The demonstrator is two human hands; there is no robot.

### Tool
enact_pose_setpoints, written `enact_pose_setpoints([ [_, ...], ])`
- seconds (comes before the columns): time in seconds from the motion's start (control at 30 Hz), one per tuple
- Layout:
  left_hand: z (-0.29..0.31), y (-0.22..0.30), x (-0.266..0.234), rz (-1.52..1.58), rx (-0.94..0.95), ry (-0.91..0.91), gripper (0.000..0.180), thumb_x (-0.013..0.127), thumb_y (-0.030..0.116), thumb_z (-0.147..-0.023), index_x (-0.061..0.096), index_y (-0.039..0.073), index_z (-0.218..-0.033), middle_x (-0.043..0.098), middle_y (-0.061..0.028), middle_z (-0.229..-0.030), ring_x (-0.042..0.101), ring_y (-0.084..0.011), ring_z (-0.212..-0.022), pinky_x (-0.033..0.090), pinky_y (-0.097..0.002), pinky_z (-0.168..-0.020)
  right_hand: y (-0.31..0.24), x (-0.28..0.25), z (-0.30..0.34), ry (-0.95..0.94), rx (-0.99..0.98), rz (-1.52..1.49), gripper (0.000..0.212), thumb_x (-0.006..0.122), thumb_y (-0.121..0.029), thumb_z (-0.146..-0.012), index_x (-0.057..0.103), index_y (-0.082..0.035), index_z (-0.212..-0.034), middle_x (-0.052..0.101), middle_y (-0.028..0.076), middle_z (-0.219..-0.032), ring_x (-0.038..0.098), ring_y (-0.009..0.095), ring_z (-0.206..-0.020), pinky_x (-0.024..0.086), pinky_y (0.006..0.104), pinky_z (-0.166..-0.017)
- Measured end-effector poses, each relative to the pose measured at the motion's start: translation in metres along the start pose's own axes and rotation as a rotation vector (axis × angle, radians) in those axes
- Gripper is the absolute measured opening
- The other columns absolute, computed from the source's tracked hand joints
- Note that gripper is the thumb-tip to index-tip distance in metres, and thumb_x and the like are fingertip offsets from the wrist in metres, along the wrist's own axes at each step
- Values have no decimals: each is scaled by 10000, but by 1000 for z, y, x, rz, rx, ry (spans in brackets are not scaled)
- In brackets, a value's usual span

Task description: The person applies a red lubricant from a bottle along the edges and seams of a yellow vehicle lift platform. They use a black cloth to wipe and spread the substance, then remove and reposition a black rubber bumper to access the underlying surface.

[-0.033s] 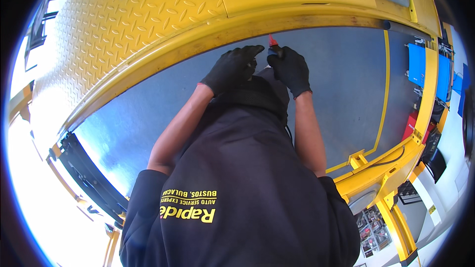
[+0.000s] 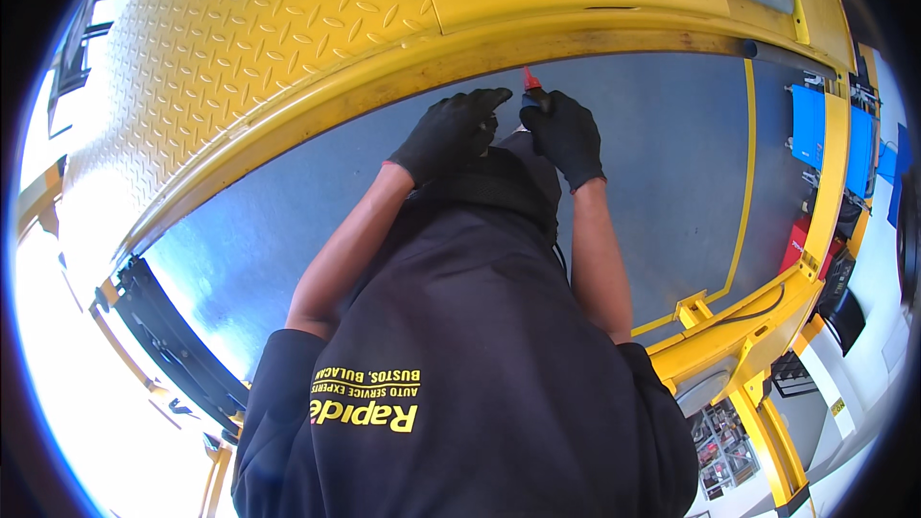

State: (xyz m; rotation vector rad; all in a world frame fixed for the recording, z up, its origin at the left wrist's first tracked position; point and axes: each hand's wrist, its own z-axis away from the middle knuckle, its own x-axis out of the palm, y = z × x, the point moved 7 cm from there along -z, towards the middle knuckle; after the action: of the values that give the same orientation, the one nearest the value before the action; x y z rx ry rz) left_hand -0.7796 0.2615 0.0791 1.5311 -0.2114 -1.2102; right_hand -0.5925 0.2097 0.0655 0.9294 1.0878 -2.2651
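Yellow lettering marks the black shirt, on the body's side of the yellow platform. The gloved right hand wraps its fingers around a red-tipped tool, its tip near the platform's edge. The gloved left hand, also near that edge, has partly bent fingers; whether they grasp anything, I cannot tell. Grey-blue floor shows below the platform.

The right hand covers the lower part of the red-tipped tool, leaving its kind unclear. The left hand hides its own palm; whether it holds anything cannot be told. The top edge cuts off the platform, the lower edge the shirt. The rack's contents are too small to tell.
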Motion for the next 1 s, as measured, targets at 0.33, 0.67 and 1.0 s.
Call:
enact_pose_setpoints([
  [0.33,-4,5,-5,22,-21,-27,522,604,172,-990,522,147,-1505,627,-229,-1359,622,-437,-1173,505,-499,-995,6,-11,-2,-23,66,-80,384,681,-406,-816,698,-28,-882,722,215,-859,698,429,-867,535,496,-783],
  [0.67,-7,5,-5,38,-31,-20,507,612,175,-997,532,151,-1497,633,-191,-1370,635,-408,-1172,509,-480,-1004,14,-23,-7,20,49,-67,359,682,-404,-813,697,-46,-850,712,162,-730,717,370,-775,544,467,-757],
  [1.0,-18,14,0,37,-24,8,487,607,169,-1003,542,146,-1485,646,-175,-1343,658,-378,-1134,516,-468,-987,32,-44,-16,94,-4,-22,354,678,-401,-817,699,-49,-849,710,151,-708,720,355,-747,548,464,-733],
])
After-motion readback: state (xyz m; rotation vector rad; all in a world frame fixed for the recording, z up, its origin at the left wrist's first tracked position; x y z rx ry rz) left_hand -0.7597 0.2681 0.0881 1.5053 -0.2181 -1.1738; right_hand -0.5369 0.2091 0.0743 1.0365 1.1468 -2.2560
